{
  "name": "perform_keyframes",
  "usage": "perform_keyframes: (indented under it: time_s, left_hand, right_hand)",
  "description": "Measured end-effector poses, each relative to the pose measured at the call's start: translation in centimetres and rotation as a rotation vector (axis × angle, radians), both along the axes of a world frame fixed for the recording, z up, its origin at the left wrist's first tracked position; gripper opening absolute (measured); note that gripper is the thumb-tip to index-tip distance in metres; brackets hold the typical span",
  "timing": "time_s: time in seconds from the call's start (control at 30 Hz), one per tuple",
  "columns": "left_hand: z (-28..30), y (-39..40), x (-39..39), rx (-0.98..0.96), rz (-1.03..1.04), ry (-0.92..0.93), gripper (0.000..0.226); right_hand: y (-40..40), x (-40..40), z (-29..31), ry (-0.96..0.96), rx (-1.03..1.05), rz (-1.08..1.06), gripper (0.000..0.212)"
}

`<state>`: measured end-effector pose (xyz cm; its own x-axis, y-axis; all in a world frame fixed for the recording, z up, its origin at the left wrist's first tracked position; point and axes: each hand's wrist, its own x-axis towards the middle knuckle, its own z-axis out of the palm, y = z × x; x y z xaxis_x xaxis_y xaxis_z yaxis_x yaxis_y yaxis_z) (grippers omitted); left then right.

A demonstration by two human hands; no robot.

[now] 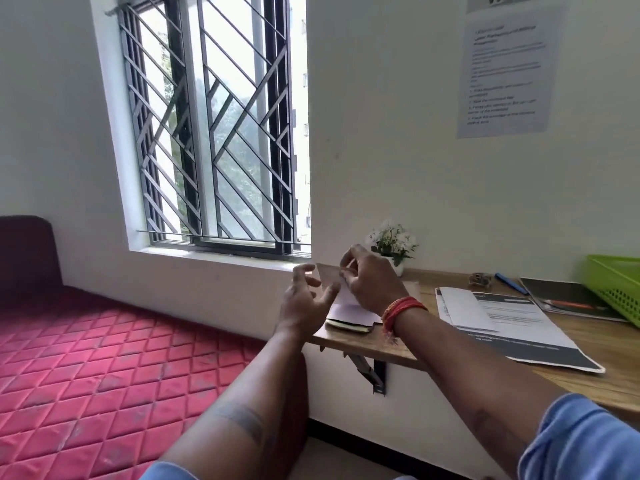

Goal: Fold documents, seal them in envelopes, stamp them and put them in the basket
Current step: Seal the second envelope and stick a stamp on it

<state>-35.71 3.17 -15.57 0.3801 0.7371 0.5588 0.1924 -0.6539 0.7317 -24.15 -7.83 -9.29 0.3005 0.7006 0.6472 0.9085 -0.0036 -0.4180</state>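
1 head view, looking forward-down, near desk (588, 386) left end.

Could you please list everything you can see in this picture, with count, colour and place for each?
Envelope: one, pale, held up over the desk's left end.
Paper stack: one, white on a dark book, desk's left end.
Folded sheet: one, white, on the printed documents.
Printed documents: a few, white and dark grey, mid desk.
Basket: one, green, desk's right edge.
Pen: one, blue, near the wall.
Potted plant: one, white flowers, against the wall.
Desk: one, wooden, wall-mounted.
Wall notice: one, white, upper right.
Window: one, dark grille.
Mattress: one, red, left.
Left hand: open, beside the envelope.
Right hand: pinches the envelope.
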Motion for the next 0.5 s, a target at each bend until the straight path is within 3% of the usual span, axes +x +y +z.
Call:
perform_keyframes:
  time_s: [0.1,0.17,0.3,0.5]
  left_hand:
    - [0.7,-1.1,0.7,0.095,-0.077,-0.020,0.104]
    - [1.9,-1.9,1.5,0.141,-0.108,-0.048,0.109]
    - [5.4,-3.4,2.7,0.227,-0.079,-0.118,0.085]
    - [10.3,-4.2,3.6,0.335,-0.097,-0.130,0.062]
  right_hand:
    - [-0.4,-0.5,1.9,0.043,0.077,0.061,0.019]
    - [-0.5,-1.0,3.2,0.070,0.132,0.081,0.017]
    - [-0.7,-1.7,5.8,0.196,0.246,0.103,0.012]
    - [-2.5,-0.6,9.2,0.299,0.334,0.134,0.027]
